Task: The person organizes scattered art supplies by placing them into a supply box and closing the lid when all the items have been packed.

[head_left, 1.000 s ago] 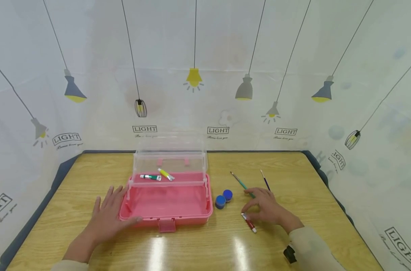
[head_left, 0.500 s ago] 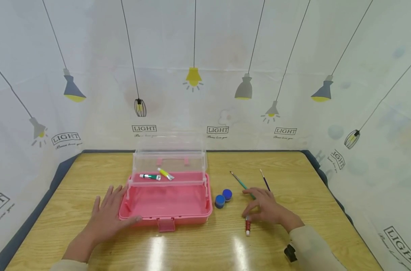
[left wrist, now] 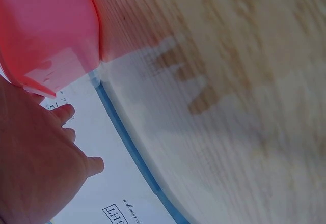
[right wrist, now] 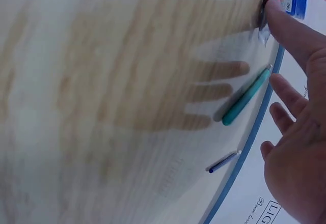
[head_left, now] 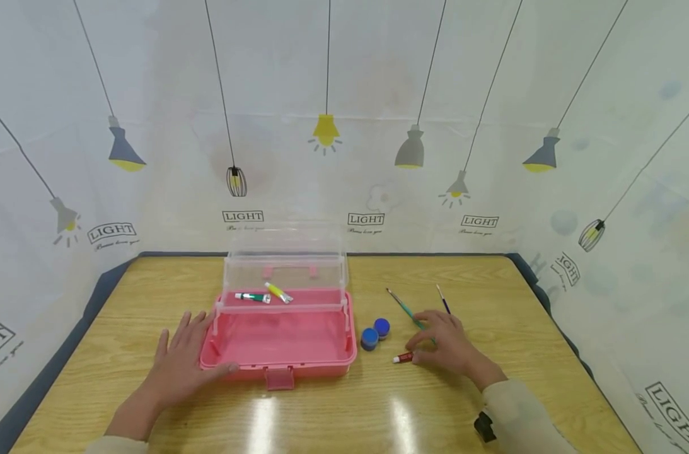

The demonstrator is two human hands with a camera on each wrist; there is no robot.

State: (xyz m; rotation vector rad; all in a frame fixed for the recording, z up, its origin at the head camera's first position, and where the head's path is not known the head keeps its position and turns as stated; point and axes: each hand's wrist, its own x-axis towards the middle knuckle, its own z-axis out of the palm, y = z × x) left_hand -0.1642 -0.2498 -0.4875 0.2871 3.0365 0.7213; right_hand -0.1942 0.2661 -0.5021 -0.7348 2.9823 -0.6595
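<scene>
A pink plastic case [head_left: 321,364] with a raised clear lid [head_left: 287,243] stands left of the table's middle. My left hand [head_left: 174,372] rests along its left side, fingers straight and thumb over the front rim. In my right hand [head_left: 449,347], thumb and fingertips pinch a small red paint tube [head_left: 403,357]; its white cap points left toward the case. The tube's far end is hidden by the fingers in the head view. Under and beside this hand lies a teal paintbrush [head_left: 402,304], partly covered; a navy paintbrush [head_left: 443,299] lies just beyond.
Two blue-lidded paint pots [head_left: 369,339] stand between the case and my right hand. A green paint tube [head_left: 253,297] and a yellow one [head_left: 278,292] lie in the case's clear upper tray. The wooden table [head_left: 333,422] meets a printed backdrop at its rear.
The red paint tube has swung round in my right fingertips, its lower end turning from the near side to the left. My left hand and the case have stayed put.
</scene>
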